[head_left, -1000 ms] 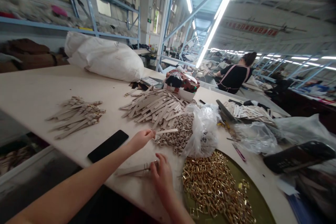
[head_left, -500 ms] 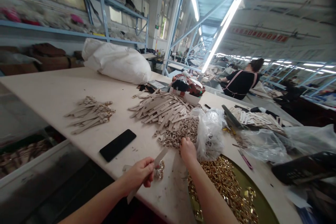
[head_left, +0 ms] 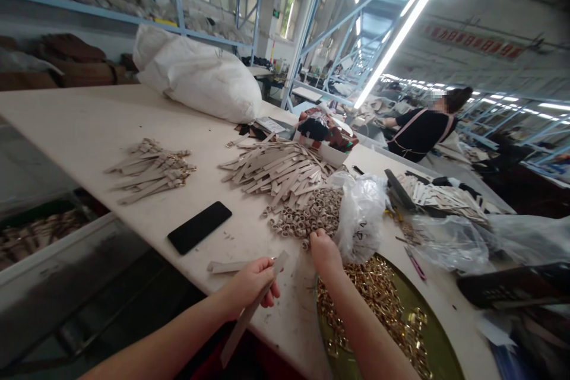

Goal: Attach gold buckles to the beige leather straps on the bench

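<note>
My left hand (head_left: 255, 284) is closed around a flat beige strap (head_left: 240, 335), whose lower end hangs past the table's front edge. A second strap (head_left: 222, 268) lies on the table, partly behind that hand. At the near edge of a heap of small beige loops (head_left: 307, 217), my right hand (head_left: 326, 254) has its fingers pinched together; whatever they hold is hidden. Beneath the right forearm, many gold buckles (head_left: 378, 294) fill part of a green-gold tray (head_left: 427, 303). Behind the loops spreads a large pile of beige straps (head_left: 278, 169).
A black phone (head_left: 199, 227) lies left of my hands, with a bunch of buckled straps (head_left: 154, 172) beyond it. A clear plastic bag (head_left: 363, 214) stands beside the loops. Farther back are a white sack (head_left: 196, 74) and a box of scraps (head_left: 325, 136). Another person (head_left: 423, 124) works beyond.
The view has shifted, so the table sits a little higher. My left hand still holds the strap, and the gold pieces beside it are now hidden. My right hand stays at the loops.
</note>
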Demonstrator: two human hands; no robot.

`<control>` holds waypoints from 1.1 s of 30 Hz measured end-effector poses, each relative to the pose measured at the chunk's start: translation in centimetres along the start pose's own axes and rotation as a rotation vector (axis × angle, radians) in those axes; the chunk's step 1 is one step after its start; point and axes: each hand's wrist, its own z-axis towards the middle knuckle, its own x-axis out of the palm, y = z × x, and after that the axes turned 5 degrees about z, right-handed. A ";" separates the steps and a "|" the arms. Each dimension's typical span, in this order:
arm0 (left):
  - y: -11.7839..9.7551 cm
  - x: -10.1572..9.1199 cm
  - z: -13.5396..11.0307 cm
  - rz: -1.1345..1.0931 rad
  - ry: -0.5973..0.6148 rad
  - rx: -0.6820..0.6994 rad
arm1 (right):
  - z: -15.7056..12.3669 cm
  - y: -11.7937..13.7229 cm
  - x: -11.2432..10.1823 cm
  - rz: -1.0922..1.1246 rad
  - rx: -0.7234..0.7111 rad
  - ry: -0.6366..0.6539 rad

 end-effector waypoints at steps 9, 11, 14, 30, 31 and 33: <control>1.7 0.6 -0.3 0.069 -0.067 0.127 | -6.2 4.7 -0.8 0.913 0.148 0.112; 2.1 0.7 -0.6 0.170 -0.090 0.162 | -8.1 6.0 -0.5 1.391 0.293 0.167; 2.1 0.6 -1.5 0.436 -0.126 0.208 | -10.1 6.9 -0.4 1.643 0.399 0.183; 2.2 1.2 -4.2 0.307 0.197 0.086 | -14.8 7.1 0.2 1.455 0.200 0.236; 2.4 1.2 -3.8 0.291 0.167 0.121 | -14.7 6.8 0.2 1.389 0.163 0.221; 2.9 1.2 -2.8 0.287 0.102 0.168 | -14.0 5.5 -0.5 1.128 0.077 0.164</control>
